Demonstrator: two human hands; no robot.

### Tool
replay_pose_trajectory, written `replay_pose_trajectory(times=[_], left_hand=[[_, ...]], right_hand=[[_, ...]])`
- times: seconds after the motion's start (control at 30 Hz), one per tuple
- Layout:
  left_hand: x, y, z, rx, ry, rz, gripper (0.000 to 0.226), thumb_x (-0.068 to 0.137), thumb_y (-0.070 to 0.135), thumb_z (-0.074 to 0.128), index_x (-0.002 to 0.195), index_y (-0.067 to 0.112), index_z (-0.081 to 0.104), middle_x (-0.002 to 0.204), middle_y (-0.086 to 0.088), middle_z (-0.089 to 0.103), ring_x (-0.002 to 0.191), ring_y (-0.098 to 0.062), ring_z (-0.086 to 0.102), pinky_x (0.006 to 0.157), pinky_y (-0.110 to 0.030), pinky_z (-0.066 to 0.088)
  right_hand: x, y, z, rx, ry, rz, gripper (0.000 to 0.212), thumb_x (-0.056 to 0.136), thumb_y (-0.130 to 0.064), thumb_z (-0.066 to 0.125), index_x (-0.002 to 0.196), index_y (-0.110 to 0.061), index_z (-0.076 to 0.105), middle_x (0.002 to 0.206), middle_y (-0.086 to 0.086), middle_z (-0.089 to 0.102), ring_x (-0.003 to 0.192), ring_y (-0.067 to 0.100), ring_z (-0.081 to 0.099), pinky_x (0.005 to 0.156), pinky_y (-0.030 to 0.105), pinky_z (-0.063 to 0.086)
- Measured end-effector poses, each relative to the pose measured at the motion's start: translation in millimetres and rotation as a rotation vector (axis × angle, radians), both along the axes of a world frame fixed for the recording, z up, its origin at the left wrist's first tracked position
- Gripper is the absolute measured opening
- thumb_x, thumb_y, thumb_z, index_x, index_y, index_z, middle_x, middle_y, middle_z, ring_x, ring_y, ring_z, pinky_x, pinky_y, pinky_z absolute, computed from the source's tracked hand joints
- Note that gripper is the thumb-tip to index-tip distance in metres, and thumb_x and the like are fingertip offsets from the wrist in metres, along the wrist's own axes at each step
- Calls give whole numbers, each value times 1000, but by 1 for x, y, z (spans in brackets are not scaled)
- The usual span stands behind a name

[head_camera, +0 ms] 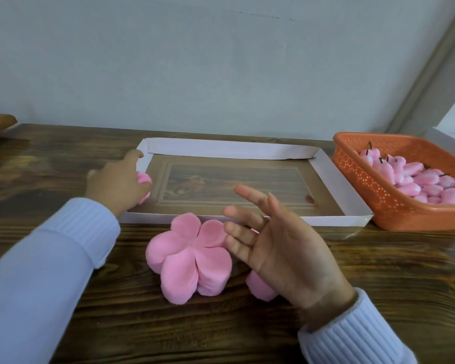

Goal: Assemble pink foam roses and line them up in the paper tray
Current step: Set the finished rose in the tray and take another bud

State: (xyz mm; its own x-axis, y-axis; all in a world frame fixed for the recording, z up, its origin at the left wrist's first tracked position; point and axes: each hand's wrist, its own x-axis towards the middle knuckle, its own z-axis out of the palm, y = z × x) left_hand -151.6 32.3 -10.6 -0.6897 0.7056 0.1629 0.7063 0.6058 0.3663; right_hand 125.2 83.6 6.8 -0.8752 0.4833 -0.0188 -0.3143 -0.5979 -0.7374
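— How far along does it look?

— Barely started, I'd say. The left hand is at the near-left corner of the paper tray with one pink foam rose, and that is the only rose I can see at the tray. A whole row is yet to be made.

— Is the rose gripped or just resting?

— Gripped: the fingers curl round it, with the forefinger reaching out towards the tray's left rim. Whether the rose touches the tray floor, I cannot tell.

— And the right hand?

— Holding nothing, palm turned left, fingers spread above the stack of five-petal foam cut-outs lying on the surface just near of the tray.

— What does the rose look like?

— Small, rounded and soft pink, mostly hidden by the hand. Plenty of stock remains: foam buds on dark stems fill the orange basket to the tray's right.
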Motion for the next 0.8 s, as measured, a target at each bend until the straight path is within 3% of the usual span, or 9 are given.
replay_pose_trajectory(times=[0.07, 0.17, 0.23, 0.57, 0.63, 0.73, 0.8], left_hand=[[3, 1, -1, -137, 178, 29, 40, 86, 19, 51, 125, 31, 50, 74, 4, 57, 75, -19, 47, 94, -44, 28], [7, 0, 1, -266, 374, 79, 14, 86, 19, 53, 81, 26, 62, 69, 5, 53, 77, -18, 42, 93, -44, 24], [7, -1, 1, -329, 408, 100, 23, 87, 22, 54, 64, 23, 60, 66, 4, 54, 79, -18, 42, 98, -46, 24], [-8, 3, -5, -410, 369, 82, 45, 89, 33, 53, 48, 16, 59, 67, 3, 53, 81, -18, 42, 106, -55, 20], [-7, 3, -3, -423, 344, 88, 48, 92, 39, 50, 52, 17, 64, 70, 3, 55, 84, -20, 46, 106, -56, 19], [8, -1, 11, -369, 243, 140, 51, 99, 56, 29, 100, 24, 68, 96, 0, 63, 110, -30, 51, 111, -60, 12], [25, -2, 31, -149, 179, 170, 57, 98, 60, 18, 117, 24, 58, 104, -3, 60, 120, -34, 49, 111, -63, 7]], right_hand=[[0, 0, -1, 18, -1, 4, 39, 88, -30, 49, 121, -13, 58, 93, 10, 72, 80, 19, 70, 76, 30, 57], [0, 1, -2, 32, 12, 22, 41, 81, -31, 60, 118, -13, 59, 93, 10, 72, 81, 19, 70, 77, 31, 57], [0, 1, -3, 31, 19, 24, 42, 77, -30, 61, 115, -13, 61, 93, 10, 71, 81, 20, 69, 77, 31, 57], [0, 2, -3, 31, 6, 2, 38, 73, -30, 64, 108, -13, 64, 88, 10, 71, 76, 19, 68, 74, 30, 56], [0, 2, -3, 36, 1, 1, 38, 73, -30, 64, 107, -13, 64, 87, 9, 71, 76, 18, 68, 73, 30, 55], [1, 2, -2, 36, -4, -2, 37, 73, -30, 65, 106, -13, 65, 87, 9, 71, 75, 18, 67, 73, 30, 55], [1, 1, -1, 42, -3, -1, 36, 73, -30, 64, 105, -13, 66, 86, 8, 71, 75, 18, 67, 72, 29, 55]])
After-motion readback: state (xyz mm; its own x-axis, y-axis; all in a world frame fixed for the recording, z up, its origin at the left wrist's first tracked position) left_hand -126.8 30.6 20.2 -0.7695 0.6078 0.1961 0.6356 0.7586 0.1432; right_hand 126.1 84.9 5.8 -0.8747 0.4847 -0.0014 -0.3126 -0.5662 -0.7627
